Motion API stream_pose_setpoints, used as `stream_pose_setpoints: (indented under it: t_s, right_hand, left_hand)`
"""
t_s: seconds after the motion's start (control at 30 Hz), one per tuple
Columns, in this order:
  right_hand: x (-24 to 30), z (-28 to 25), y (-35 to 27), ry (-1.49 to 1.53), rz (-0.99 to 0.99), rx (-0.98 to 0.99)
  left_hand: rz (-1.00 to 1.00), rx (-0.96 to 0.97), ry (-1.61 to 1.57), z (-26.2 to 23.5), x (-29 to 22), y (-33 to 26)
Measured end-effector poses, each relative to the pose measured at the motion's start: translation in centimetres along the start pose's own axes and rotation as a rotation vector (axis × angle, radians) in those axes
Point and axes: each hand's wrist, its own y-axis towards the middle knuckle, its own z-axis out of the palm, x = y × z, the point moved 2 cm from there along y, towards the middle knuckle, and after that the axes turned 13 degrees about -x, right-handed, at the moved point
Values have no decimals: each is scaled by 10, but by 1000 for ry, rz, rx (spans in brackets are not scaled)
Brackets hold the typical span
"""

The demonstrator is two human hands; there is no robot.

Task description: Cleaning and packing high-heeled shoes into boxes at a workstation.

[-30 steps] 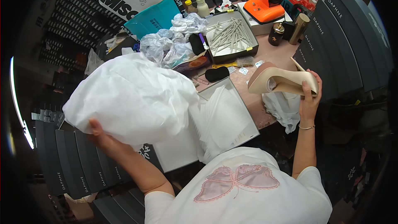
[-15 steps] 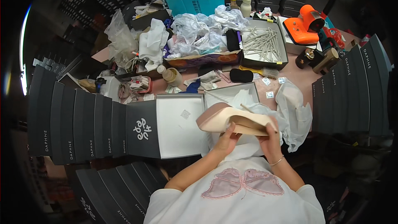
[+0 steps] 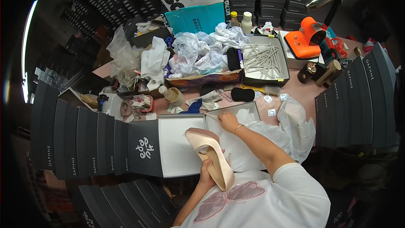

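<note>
A pale beige high-heeled pump (image 3: 218,165) is tilted in front of my chest, its toe up and to the left and its thin heel to the right. My left hand (image 3: 206,175) is closed round its side. Something whitish shows inside the toe. Across the open shoe box (image 3: 254,109) reaches my right hand (image 3: 229,121), fingers pinched at the box's left inner edge on a thin pale stick, mostly hidden. White tissue paper (image 3: 265,133) fills much of the box and spills out to the right. The box's white-lined lid (image 3: 179,145) lies beside it on the left.
Dark shoe boxes stand in rows at left (image 3: 86,143) and right (image 3: 344,101). Behind are a box of pale sticks (image 3: 265,61), crumpled tissue (image 3: 202,48), a brush (image 3: 270,90), a glue bottle (image 3: 172,96) and an orange device (image 3: 303,42).
The pump, held in both hands before, has come nearer my body and turned toe-up in my left hand. My right hand has let go and moved forward-left into the box.
</note>
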Motion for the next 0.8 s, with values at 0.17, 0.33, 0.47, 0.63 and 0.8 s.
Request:
stream_pose_setpoints:
  t_s: [0.17, 0.33, 0.47, 0.63, 0.8]
  right_hand:
    - [48, -112, -15, 375, -340, -386]
    - [-13, -236, 12, -116, -110, -708]
    - [-2, -253, -77, 36, -53, 145]
    - [-15, -119, -186, -182, -134, 401]
    - [35, -208, -123, 389, 70, -32]
  left_hand:
    - [173, -132, 126, 12, -13, -10]
    - [130, -75, 65, 25, -24, -12]
    - [151, 4, 68, 26, -31, -9]
    - [129, 33, 195, 45, -37, -12]
    - [133, 230, 194, 32, -44, -15]
